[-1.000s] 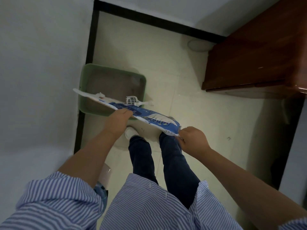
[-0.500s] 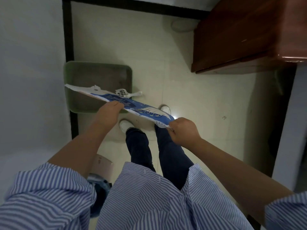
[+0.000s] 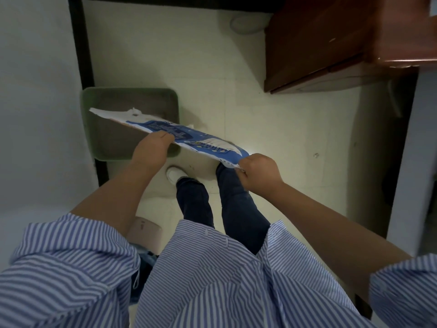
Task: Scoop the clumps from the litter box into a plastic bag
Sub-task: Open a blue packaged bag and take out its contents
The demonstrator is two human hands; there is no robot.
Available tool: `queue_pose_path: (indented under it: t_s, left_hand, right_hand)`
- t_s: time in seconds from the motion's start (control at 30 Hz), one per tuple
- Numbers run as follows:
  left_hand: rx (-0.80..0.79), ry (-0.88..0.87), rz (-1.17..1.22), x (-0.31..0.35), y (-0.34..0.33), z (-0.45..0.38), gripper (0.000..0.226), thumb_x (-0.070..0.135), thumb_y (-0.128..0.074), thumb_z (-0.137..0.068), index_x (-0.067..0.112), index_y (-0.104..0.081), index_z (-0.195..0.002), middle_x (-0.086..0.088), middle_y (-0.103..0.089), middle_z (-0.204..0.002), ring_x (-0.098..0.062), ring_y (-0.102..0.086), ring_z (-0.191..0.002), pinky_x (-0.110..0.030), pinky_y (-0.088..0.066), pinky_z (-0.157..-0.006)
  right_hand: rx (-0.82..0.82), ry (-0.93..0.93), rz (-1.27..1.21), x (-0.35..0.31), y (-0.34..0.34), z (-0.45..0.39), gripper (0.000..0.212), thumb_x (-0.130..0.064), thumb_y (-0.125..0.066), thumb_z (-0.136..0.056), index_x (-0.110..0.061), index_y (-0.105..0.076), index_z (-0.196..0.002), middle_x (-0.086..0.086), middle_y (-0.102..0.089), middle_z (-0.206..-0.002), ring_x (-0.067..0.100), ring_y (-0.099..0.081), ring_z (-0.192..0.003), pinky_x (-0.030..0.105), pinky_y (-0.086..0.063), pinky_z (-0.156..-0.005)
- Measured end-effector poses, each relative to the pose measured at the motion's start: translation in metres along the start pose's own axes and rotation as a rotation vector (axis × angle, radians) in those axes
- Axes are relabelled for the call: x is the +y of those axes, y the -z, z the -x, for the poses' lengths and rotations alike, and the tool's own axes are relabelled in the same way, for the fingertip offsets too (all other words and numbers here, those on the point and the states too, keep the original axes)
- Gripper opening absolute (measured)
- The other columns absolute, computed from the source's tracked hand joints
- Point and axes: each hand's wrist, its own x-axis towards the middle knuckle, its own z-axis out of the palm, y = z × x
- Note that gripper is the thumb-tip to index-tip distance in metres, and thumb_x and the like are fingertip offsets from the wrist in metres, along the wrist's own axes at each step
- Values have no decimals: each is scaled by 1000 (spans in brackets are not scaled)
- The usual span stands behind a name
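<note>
A green litter box (image 3: pixel 88 114) with grey litter stands on the floor against the left wall. I stand over it and hold a flat blue and white plastic bag (image 3: pixel 203 140) stretched between both hands above the box's near right corner. My left hand (image 3: pixel 151 145) grips the bag near its middle. At the bag's right end, my right hand (image 3: pixel 257 171) pinches the edge. The white scoop seen earlier behind the bag is hidden, apart from a white tip (image 3: pixel 191 126). No clumps can be made out in the litter.
A dark wooden cabinet (image 3: pixel 326 43) stands at the upper right. A black skirting strip (image 3: pixel 80 43) runs along the left wall. A pale round object (image 3: pixel 246 24) lies by the far wall. My feet stand just right of the box. A pinkish bin (image 3: pixel 145 233) sits behind my left arm.
The view has shifted, so the box and bag sit lower in the frame. The bag has tilted more face-up and covers the white scoop. Both hands keep their hold.
</note>
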Motion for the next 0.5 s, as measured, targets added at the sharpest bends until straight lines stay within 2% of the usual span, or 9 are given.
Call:
queue_pose_path:
  t_s: [0.1,0.2,0.3,0.5]
  left_hand:
    - [-3,41,-5,3,2,-2,33,-18,-47,-77,-9,-62,-105,-29,-59,-105,-39,-55,-102,-44,-43,-82]
    - [-27,71,14,2,2,-1,34,-17,-46,-80,-9,-60,-110,-28,-59,-109,-38,-54,-105,-43,-42,-85]
    - [-4,59,56,1,2,2,36,-21,-47,-77,-12,-61,-109,-31,-61,-106,-42,-56,-103,-44,-44,-85]
    - [-42,91,33,9,4,-2,36,-15,-45,-81,-7,-59,-113,-26,-58,-114,-36,-53,-109,-41,-40,-87]
  right_hand:
    - [51,22,10,1,1,-2,31,-18,-53,-59,-25,-24,-49,-3,-43,-31,7,-17,-40,9,11,-52]
    - [75,17,10,3,-5,-1,28,-18,-50,-63,-18,-42,-37,-4,-44,-32,7,-17,-42,9,11,-52]
    - [101,5,16,5,-8,-1,29,-20,-47,-66,-14,-47,-37,-4,-45,-33,6,-18,-43,8,10,-53]
    - [72,16,37,10,-1,0,21,-19,-60,-56,-15,-50,-38,-5,-47,-34,5,-20,-42,6,8,-51]
